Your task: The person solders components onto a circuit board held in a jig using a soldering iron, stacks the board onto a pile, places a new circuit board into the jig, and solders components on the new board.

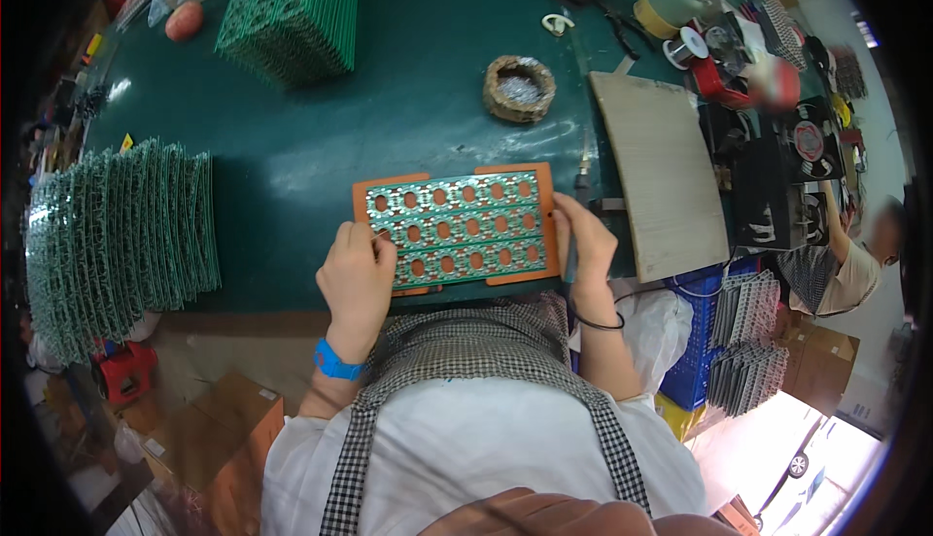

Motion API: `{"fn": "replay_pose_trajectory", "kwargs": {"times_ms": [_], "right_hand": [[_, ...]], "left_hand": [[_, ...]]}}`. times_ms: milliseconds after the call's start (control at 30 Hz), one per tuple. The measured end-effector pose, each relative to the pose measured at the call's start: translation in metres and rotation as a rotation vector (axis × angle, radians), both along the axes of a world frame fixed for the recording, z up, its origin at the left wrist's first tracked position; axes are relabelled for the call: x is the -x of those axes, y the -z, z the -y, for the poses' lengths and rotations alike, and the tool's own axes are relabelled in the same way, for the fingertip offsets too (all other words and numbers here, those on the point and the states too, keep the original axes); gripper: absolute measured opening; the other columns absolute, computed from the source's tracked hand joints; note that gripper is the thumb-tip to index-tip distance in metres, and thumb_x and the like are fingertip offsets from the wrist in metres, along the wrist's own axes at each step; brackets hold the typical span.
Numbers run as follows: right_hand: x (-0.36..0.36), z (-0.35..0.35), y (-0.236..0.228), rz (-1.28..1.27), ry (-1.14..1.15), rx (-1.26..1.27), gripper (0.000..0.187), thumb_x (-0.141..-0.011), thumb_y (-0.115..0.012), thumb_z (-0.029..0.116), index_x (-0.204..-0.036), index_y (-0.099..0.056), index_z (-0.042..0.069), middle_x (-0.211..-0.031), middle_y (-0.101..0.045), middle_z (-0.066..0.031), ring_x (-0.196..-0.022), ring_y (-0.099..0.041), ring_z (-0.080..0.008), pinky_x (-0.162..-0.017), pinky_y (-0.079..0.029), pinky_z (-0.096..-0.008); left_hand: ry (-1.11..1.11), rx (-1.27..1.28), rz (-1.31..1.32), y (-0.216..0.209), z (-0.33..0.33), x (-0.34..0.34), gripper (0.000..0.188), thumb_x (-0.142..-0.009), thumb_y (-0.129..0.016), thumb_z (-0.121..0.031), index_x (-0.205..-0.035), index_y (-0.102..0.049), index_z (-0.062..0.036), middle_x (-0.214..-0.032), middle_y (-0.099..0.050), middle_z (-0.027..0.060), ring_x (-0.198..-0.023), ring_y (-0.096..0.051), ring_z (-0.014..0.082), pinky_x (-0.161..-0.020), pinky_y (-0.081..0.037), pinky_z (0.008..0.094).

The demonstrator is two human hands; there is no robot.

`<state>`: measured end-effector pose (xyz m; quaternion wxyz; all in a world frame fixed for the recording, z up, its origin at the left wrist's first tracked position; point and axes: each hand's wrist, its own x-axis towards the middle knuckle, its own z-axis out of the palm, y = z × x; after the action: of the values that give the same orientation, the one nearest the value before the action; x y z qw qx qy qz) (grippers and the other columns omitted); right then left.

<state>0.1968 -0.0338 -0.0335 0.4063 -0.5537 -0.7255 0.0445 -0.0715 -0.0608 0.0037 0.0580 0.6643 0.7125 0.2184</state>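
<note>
A green circuit board panel (457, 227) with rows of round holes lies in an orange fixture (362, 202) near the table's front edge. My left hand (357, 269) is closed at the panel's left edge, fingertips pinched together; what they hold is too small to make out. At the fixture's right side my right hand (588, 237) is wrapped round the blue-grey handle of a pen-shaped tool (570, 262), seemingly a soldering iron. A dark cord loops by that wrist. The tool's tip is hard to make out.
Green circuit panels stand stacked at the left (121, 244) and far left (292, 16). Beyond the fixture sits a round brown dish (519, 89). A grey board (666, 176) lies to the right, near a solder wire spool (686, 47) and pliers (622, 35). Another person (846, 269) sits far right.
</note>
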Motion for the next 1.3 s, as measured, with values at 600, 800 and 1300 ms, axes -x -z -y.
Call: {"fn": "replay_pose_trajectory", "kwargs": {"times_ms": [600,800,1300], "right_hand": [[0.004,0.009,0.004,-0.381,-0.072,0.138,0.019,-0.094,-0.053,0.007,-0.109,-0.06,-0.003,-0.097,-0.066,-0.0154,-0.081,-0.063,-0.0179,-0.071,-0.052,-0.029],[0.005,0.007,-0.006,-0.315,-0.038,0.171,0.02,-0.094,-0.054,0.009,-0.109,-0.06,-0.002,-0.098,-0.066,-0.0153,-0.082,-0.063,-0.0186,-0.072,-0.052,-0.029],[-0.031,0.011,-0.152,-0.45,-0.09,0.216,0.017,-0.094,-0.048,0.005,-0.104,-0.061,0.005,-0.061,-0.054,-0.0026,-0.05,-0.048,-0.0077,-0.05,-0.041,-0.0208]], "left_hand": [[-0.108,-0.38,1.187,-0.119,0.067,0.079,0.025,-0.079,-0.069,-0.003,-0.092,-0.049,-0.008,-0.074,-0.062,0.0026,-0.068,-0.06,0.0081,-0.054,-0.039,0.0188],[-0.36,-0.861,0.967,-0.177,0.112,0.149,0.024,-0.077,-0.07,-0.003,-0.09,-0.052,-0.01,-0.069,-0.063,0.004,-0.048,-0.043,0.0013,-0.039,-0.023,0.0177],[-0.845,-1.001,0.022,-0.184,0.089,0.348,0.026,-0.073,-0.072,-0.019,-0.081,-0.063,0.0037,-0.073,-0.064,0.0127,-0.067,-0.061,0.0188,-0.063,-0.048,0.031]]}}
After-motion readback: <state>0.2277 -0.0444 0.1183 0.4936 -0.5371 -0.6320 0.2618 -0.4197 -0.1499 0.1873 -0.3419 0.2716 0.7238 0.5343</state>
